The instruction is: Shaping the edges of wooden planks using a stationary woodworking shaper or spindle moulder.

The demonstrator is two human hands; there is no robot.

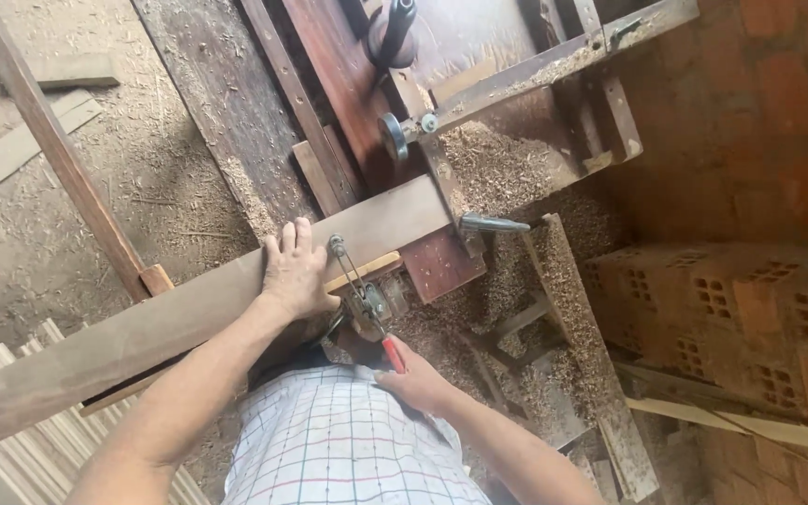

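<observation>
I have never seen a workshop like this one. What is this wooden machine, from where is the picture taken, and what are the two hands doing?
The picture comes from a camera on the person's head, looking straight down, so you see their checked shirt and both arms. In front stands an old wooden workbench machine covered in sawdust; what kind of machine it is I cannot tell. A long brown plank lies across it. The left hand rests flat on top of the plank, pressing it down. The right hand grips a red-handled lever joined to a thin metal rod. Red hollow bricks are stacked on the right, and thin wooden strips lie at lower left.
</observation>
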